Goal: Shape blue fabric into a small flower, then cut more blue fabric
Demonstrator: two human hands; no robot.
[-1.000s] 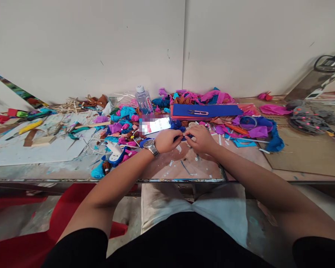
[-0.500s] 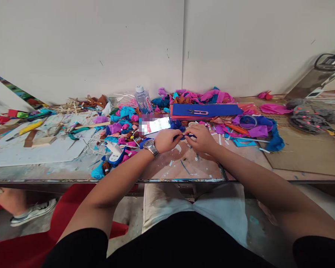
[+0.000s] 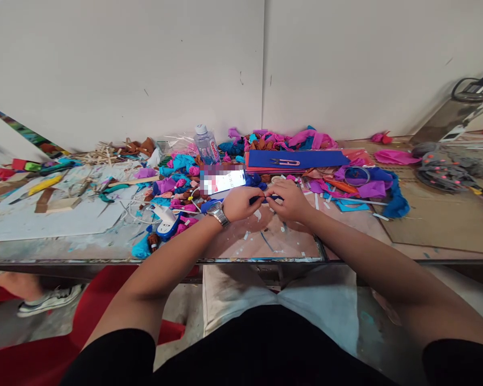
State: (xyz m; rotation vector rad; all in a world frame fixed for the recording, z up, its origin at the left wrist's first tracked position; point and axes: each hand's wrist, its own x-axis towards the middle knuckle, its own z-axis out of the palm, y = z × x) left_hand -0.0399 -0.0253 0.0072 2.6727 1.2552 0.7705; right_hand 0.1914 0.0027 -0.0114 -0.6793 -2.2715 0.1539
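Observation:
My left hand, with a metal watch on its wrist, is closed in a pinch. My right hand pinches beside it, fingertips nearly touching. Between them shows a small dark blue piece that looks like crepe paper, mostly hidden by the fingers. Just beyond the hands lies a lit phone. Behind it stands a clear bottle with a white cap. Thread snips rest on a stack of blue sheets.
Crumpled coloured paper covers much of the table's back. A blue and white power strip sits left of my forearm. Right are a tape roll, a cardboard sheet and grey netting. Pliers lie left. Another person's shoe shows below.
My fingertips have drawn slightly closer together, and their grip on the blue piece has shifted a little. Both hands stay in nearly the same place.

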